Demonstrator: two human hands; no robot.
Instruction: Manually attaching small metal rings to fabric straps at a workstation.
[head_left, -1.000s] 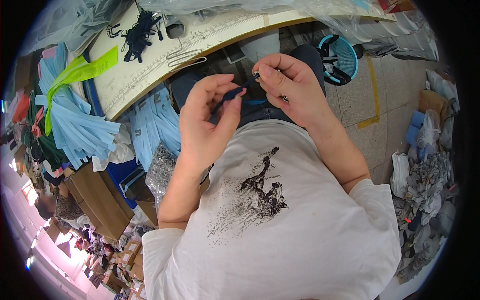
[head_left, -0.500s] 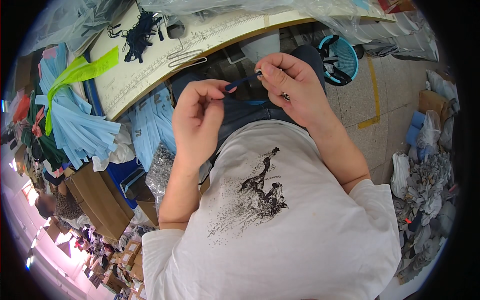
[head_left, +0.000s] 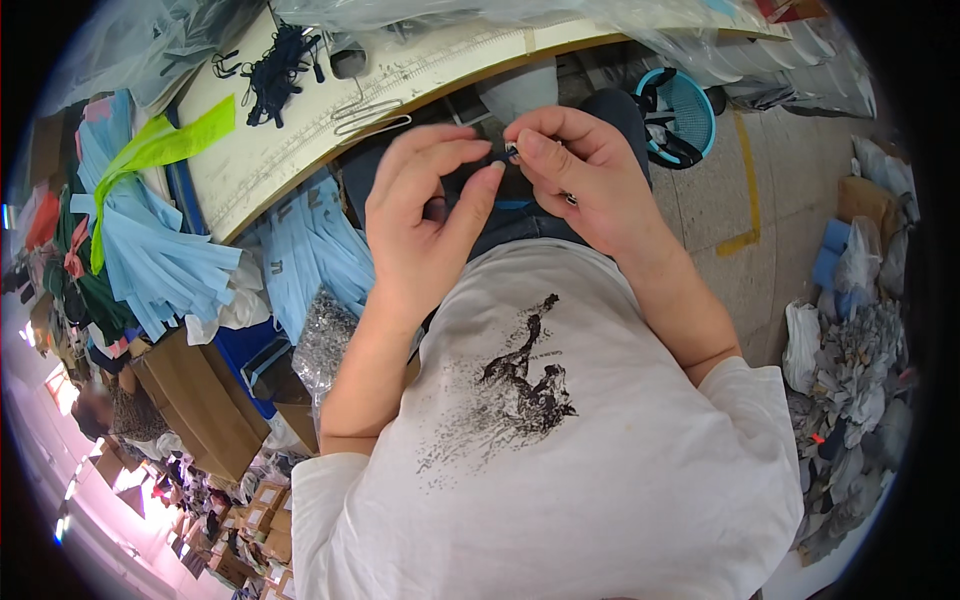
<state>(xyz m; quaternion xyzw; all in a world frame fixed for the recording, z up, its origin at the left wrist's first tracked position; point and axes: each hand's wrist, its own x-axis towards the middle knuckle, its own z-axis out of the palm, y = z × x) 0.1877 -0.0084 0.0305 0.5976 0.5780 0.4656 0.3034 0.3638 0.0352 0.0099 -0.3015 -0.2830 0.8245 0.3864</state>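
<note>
Above my lap, my right hand (head_left: 575, 165) pinches a small silver metal piece (head_left: 512, 149) that looks like a zipper slider. More metal bits (head_left: 570, 198) show under its curled fingers. A narrow dark blue strip (head_left: 503, 156) runs from the metal piece toward my left hand (head_left: 425, 205). The left thumb and index fingertips close in on that strip, right beside the right fingertips, while the other left fingers are loosely bent. Most of the strip is hidden by the fingers or blends with my dark trousers.
Ahead is a white worktable (head_left: 400, 80) with ruler markings, holding a bunch of dark blue cords (head_left: 280, 75) and a bent wire (head_left: 370, 118). Light blue strips (head_left: 160, 250) and a neon yellow strip (head_left: 170, 142) hang at left. A blue basket (head_left: 690, 120) stands right; grey scraps (head_left: 855, 370) lie beyond.
My left hand has moved right, up to the right fingertips, and its fingers have straightened somewhat. Less of the dark blue strip shows between the hands. The right hand has barely moved.
</note>
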